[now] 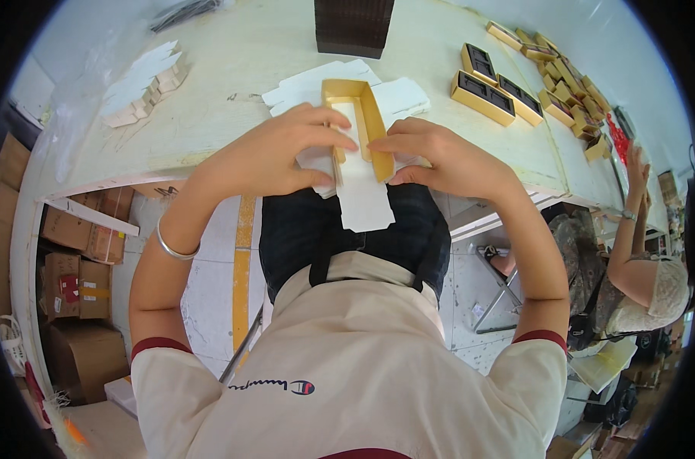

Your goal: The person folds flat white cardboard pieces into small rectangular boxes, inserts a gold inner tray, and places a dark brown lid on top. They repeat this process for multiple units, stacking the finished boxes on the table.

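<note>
A gold cardboard box [379,157], partly folded up, lies at the table's near edge between my hands. Its far end and side walls stand up, while a white flap [364,205] hangs out flat toward my lap. My left hand [298,149] grips the left wall, with fingers reaching over into the box and the thumb outside. On the other side, my right hand [431,153] pinches the right wall between fingers and thumb. Flat white box blanks [313,84] lie under and behind the gold box.
A stack of dark brown trays [353,30] stands at the table's far middle. Gold boxes with black inserts [481,98] sit at right, with many more gold boxes [569,84] beyond. White folded pieces [145,84] lie at left. Another person [646,283] sits at far right.
</note>
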{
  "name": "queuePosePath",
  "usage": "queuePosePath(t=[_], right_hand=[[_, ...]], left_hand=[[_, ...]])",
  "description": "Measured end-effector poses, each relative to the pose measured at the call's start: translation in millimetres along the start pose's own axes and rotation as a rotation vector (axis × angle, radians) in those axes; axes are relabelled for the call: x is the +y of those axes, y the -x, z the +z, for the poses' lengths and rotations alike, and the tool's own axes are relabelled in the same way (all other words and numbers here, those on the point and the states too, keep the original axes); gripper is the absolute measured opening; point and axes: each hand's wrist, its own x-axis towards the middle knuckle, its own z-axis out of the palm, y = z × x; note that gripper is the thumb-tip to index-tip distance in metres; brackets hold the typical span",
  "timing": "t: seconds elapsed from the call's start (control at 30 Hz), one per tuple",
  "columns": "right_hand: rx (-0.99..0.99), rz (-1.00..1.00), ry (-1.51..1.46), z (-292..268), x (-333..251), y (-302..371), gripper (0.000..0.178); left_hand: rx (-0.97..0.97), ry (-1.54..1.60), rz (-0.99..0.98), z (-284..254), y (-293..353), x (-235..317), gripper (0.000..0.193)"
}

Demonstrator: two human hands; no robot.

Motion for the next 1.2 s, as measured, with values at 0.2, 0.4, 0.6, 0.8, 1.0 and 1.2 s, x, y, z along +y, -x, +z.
queuePosePath(t=[0.2,0.4,0.6,0.8,1.0,1.2], right_hand=[[0.073,0.064,-0.014,17,7,-9,0.016],[0.193,0.263,-0.214,34,-1,-15,0.014],[0.140,0.365,-0.314,30,-10,-12,0.015],[0.146,0.216,-0.206,23,-18,7,0.036],[0.272,-0.039,0.276,40,-22,23,0.051],[0.523,-0.140,0.002,53,6,-5,0.035]], left_hand=[[-0.027,0.307,-0.055,13,0,-9,0.022],[0.115,0.148,-0.210,27,-11,16,0.023],[0.228,0.105,-0.181,40,-7,17,0.017],[0.196,0.068,-0.161,36,-9,15,0.016],[0.136,0.215,-0.192,29,-12,5,0.022],[0.097,0.427,-0.322,27,-11,-9,0.047]])
